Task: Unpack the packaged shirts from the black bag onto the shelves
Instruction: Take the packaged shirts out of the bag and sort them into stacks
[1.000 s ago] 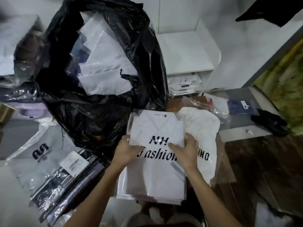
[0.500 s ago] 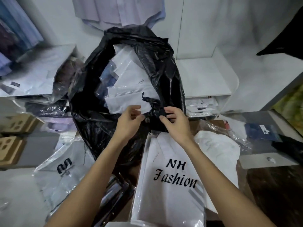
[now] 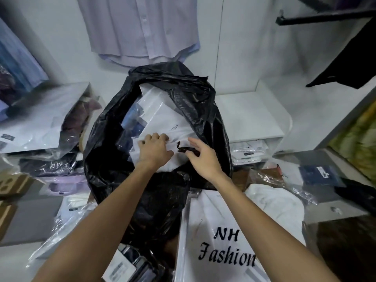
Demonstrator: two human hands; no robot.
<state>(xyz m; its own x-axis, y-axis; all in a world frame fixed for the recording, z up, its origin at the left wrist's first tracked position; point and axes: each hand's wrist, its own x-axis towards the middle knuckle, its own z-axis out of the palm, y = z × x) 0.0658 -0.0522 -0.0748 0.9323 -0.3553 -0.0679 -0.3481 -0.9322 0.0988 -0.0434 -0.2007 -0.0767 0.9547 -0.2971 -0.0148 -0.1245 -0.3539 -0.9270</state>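
Note:
The black bag (image 3: pixel 114 159) stands open in the middle, its mouth facing me. Several white packaged shirts (image 3: pixel 160 119) and a blue one lie stacked inside it. My left hand (image 3: pixel 154 149) reaches into the mouth, fingers curled over the edge of the top white packaged shirt. Just right of it, my right hand (image 3: pixel 201 157) pinches a torn black strip of the bag's rim (image 3: pixel 184 149) and holds it aside. A white shelf unit (image 3: pixel 250 117) stands behind the bag at the right, with packaged shirts (image 3: pixel 248 151) on its lower level.
A stack of packaged "NH Fashion" shirts (image 3: pixel 221 247) lies at the front right beside a loose white shirt (image 3: pixel 278 202). More packaged shirts (image 3: pixel 40 123) and cardboard boxes (image 3: pixel 12 184) crowd the left. A light shirt (image 3: pixel 142 27) hangs on the wall above the bag.
Both hands left the "NH Fashion" stack and rose to the bag's mouth. They took the black strip together; now the left hand has gone in onto a white package.

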